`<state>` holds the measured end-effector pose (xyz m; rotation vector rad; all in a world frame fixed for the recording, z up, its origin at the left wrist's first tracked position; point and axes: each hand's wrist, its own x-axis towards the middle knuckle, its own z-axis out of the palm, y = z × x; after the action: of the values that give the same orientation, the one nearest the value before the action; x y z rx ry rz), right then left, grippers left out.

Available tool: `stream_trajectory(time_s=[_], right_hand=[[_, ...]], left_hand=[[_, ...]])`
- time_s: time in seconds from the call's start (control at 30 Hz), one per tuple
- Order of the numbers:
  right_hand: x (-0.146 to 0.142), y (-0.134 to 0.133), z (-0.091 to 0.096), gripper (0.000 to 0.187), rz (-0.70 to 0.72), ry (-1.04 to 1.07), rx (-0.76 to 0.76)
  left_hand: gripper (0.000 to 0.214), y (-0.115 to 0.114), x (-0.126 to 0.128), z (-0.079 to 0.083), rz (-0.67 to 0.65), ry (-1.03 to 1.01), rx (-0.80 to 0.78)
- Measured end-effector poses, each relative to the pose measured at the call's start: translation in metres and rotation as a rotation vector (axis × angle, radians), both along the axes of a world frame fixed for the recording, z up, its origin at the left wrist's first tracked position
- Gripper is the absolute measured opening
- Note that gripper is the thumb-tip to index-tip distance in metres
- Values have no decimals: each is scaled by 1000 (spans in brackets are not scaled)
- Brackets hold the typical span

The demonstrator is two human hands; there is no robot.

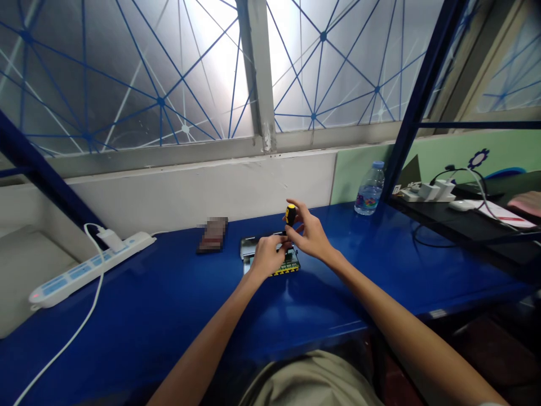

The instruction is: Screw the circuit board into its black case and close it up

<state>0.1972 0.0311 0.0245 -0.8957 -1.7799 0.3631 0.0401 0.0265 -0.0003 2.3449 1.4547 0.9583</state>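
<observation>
My right hand point(311, 235) grips a small screwdriver point(291, 214) with a yellow and black handle, held upright with the handle on top. Below it lies an opened electronic device point(291, 262), with a green circuit board and a yellow-and-black striped front edge. My left hand point(267, 256) rests over the device's middle, its fingers closed together close to the screwdriver's lower end. What those fingers pinch is hidden, as is the screwdriver's tip. A dark, shiny part of the device point(248, 246) shows left of my left hand.
A blue table point(169, 304) carries everything. Left of the device lies a blurred-out dark flat object point(212, 235). A white power strip point(93, 269) with a plugged-in cable is at far left. A water bottle point(369, 189) stands at the back right, beside a blue post point(416, 96).
</observation>
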Motion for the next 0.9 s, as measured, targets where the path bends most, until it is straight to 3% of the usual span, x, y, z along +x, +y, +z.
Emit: stream_trajectory(time_s=[0.53, 0.9], right_hand=[[-2, 2, -5, 61, -148, -106, 33], [0, 2, -3, 62, -70, -52, 25]], left_hand=[[18, -5, 3, 1, 97, 31, 65], [24, -2, 3, -3, 60, -58, 16]])
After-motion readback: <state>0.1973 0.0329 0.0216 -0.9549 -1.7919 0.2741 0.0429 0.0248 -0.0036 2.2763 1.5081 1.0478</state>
